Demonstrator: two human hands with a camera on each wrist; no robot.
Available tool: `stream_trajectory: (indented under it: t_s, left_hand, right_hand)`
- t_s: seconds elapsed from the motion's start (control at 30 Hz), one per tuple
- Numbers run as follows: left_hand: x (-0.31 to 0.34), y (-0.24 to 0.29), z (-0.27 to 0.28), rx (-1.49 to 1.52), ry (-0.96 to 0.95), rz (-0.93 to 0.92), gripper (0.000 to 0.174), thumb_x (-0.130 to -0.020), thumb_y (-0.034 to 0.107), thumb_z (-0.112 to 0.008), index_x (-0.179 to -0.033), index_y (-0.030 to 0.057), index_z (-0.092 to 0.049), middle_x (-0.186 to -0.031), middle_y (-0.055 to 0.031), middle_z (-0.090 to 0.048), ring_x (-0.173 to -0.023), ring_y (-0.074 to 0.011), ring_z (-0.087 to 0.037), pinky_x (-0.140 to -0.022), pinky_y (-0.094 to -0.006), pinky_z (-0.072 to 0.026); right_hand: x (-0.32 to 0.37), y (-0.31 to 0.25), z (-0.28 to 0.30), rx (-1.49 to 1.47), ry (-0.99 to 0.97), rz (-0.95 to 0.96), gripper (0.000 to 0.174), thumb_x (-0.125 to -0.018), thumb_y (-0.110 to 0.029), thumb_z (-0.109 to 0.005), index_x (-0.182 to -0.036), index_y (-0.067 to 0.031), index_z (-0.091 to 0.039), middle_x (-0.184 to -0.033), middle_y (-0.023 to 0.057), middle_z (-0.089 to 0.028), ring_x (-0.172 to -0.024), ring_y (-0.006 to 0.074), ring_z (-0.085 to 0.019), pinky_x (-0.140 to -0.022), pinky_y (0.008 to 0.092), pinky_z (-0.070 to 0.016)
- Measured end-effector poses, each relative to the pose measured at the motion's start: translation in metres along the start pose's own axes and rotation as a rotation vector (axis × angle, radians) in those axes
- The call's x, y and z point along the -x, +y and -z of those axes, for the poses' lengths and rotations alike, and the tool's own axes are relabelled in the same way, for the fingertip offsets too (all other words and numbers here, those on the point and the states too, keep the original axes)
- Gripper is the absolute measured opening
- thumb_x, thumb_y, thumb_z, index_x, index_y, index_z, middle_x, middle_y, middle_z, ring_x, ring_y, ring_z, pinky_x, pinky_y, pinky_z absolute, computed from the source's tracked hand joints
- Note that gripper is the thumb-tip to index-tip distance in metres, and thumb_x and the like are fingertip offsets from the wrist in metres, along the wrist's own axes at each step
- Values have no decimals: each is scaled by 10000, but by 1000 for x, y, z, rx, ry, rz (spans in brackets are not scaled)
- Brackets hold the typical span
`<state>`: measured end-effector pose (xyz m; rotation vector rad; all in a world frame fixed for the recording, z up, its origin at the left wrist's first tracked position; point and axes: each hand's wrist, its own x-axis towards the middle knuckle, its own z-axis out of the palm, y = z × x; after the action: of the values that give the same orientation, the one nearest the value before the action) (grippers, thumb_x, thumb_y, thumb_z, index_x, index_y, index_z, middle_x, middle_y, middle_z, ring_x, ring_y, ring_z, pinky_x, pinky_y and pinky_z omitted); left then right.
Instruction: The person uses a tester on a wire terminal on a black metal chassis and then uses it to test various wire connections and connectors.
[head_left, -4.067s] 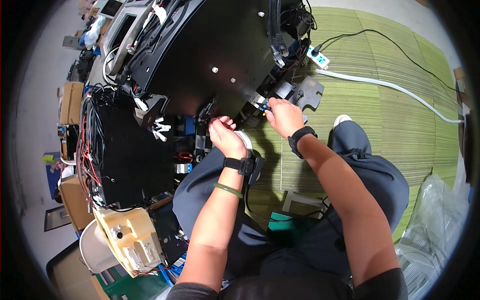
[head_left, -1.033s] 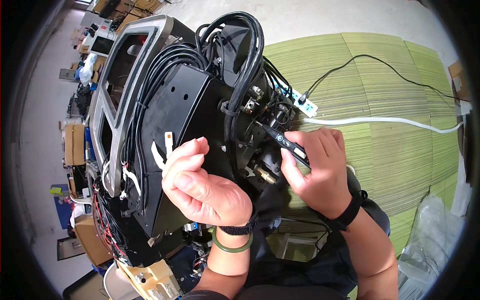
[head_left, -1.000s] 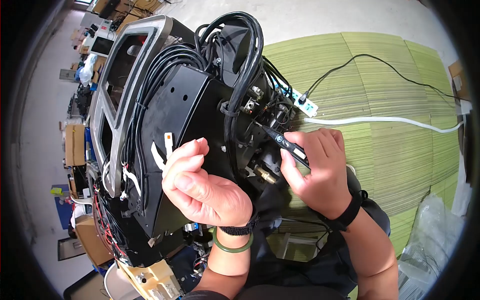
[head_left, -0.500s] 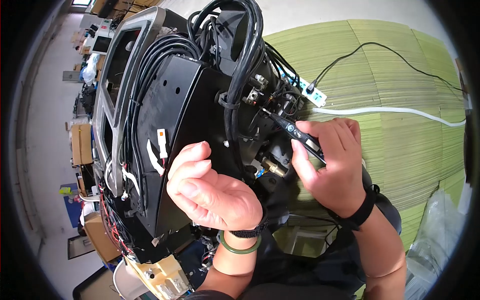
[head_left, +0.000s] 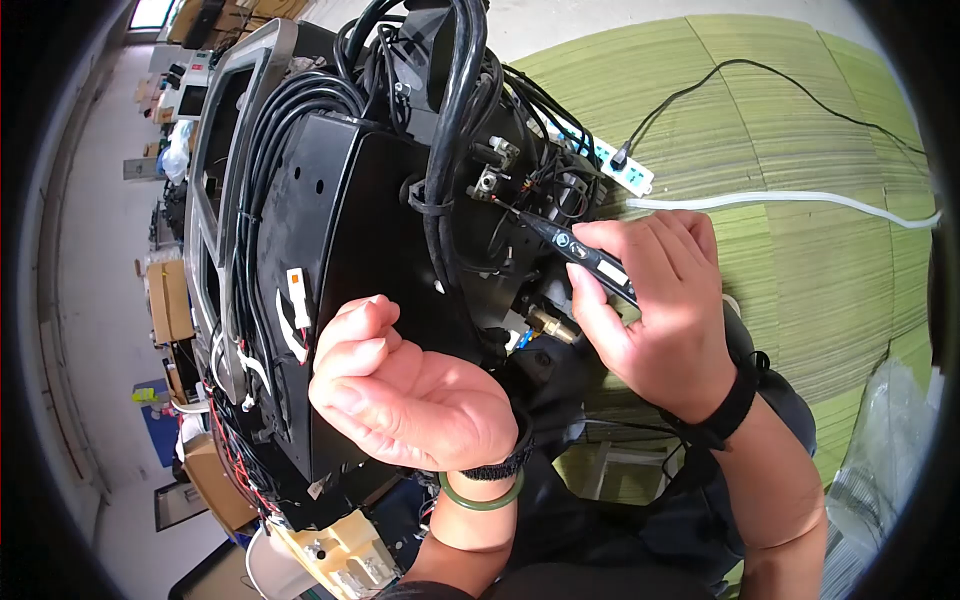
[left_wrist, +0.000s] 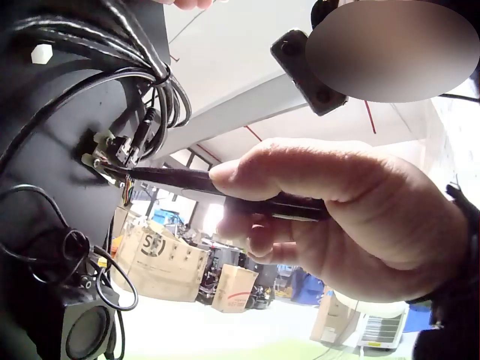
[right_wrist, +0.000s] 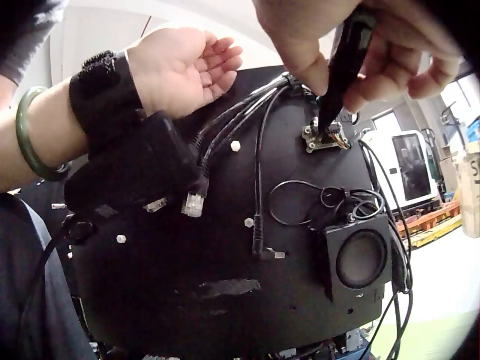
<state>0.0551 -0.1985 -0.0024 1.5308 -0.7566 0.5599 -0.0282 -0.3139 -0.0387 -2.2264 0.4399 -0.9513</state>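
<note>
My right hand (head_left: pixel 665 310) pinches a black pen-shaped tool (head_left: pixel 585 258) between thumb and fingers. The tool has round marks, a pale window and a thin metal tip. Its tip is right at a small circuit board (right_wrist: pixel 322 139) with connectors and thin coloured wires, mounted on a black panel (right_wrist: pixel 187 262). My left hand (head_left: pixel 410 385) hangs palm up before the panel, fingers loosely curled around nothing; the right wrist view shows this hand (right_wrist: pixel 172 71) too. Only its fingertips (left_wrist: pixel 193 3) enter the left wrist view, above the right hand (left_wrist: pixel 345 202) with the tool.
Thick black cables (head_left: pixel 455 140) loop over the panel. A speaker (right_wrist: pixel 360 255) and loose cable plugs (right_wrist: pixel 193 204) sit on its face. A white connector (head_left: pixel 296 290) hangs near my left hand. A power strip (head_left: pixel 630 172) and white tube (head_left: pixel 780 200) lie on the green mat.
Since the oldest frame, the head view has shifted and both hands have come up to the panel, the right with the tool. Over the last second, the panel slides left in view; both grips stay alike.
</note>
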Motion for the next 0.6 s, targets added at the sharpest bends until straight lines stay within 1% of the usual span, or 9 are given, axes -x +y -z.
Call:
stream_trajectory:
  t_s: [0.07, 0.2, 0.27, 0.37, 0.47, 0.6]
  left_hand:
    - [0, -1, 1, 18, -3, -3, 328, -974, 304, -346, -931, 31, -522, -996, -97, -564, -917, -171, -530, -816, -297, -419]
    - [0, -1, 2, 37, -9, 3, 314, -973, 294, -346, -946, 35, -522, -1006, -99, -564, -918, -174, -530, -817, -302, -420]
    - [0, -1, 2, 44, -10, 7, 310, -973, 290, -345, -949, 36, -522, -1007, -100, -564, -920, -175, -529, -818, -303, -420]
    - [0, 0, 2, 31, -16, 4, 307, -974, 285, -343, -950, 37, -522, -1010, -104, -564, -929, -178, -526, -824, -303, -417]
    - [0, 0, 1, 96, -27, 3, 313, -974, 286, -339, -948, 34, -523, -1010, -106, -564, -936, -179, -523, -830, -304, -415]
    - [0, 1, -2, 95, -10, 20, 320, -975, 286, -335, -948, 31, -527, -1008, -103, -566, -941, -180, -521, -836, -307, -413]
  right_hand:
    - [-1, 0, 0, -28, 1, 5, 265, -658, -11, -667, -907, -40, -580, -756, 60, -578, -687, 239, -536, -698, 334, -367]
    - [-1, 1, -1, -33, 2, 7, 270, -661, -10, -668, -915, -35, -581, -774, 77, -581, -690, 252, -535, -696, 348, -378]
    - [0, 4, -3, -25, 6, 29, 219, -692, -70, -650, -891, -36, -564, -769, 73, -564, -739, 238, -540, -700, 350, -396]
    - [1, 2, -2, -46, -6, 4, 226, -694, -66, -656, -897, -27, -563, -778, 80, -557, -747, 240, -537, -683, 342, -410]
    - [2, 3, -2, -44, -16, 4, 236, -696, -59, -660, -906, -19, -559, -789, 82, -546, -737, 242, -533, -672, 340, -420]
    - [4, 5, -7, -46, 31, 30, 245, -699, -54, -661, -916, -12, -555, -793, 82, -535, -728, 242, -528, -672, 337, -421]
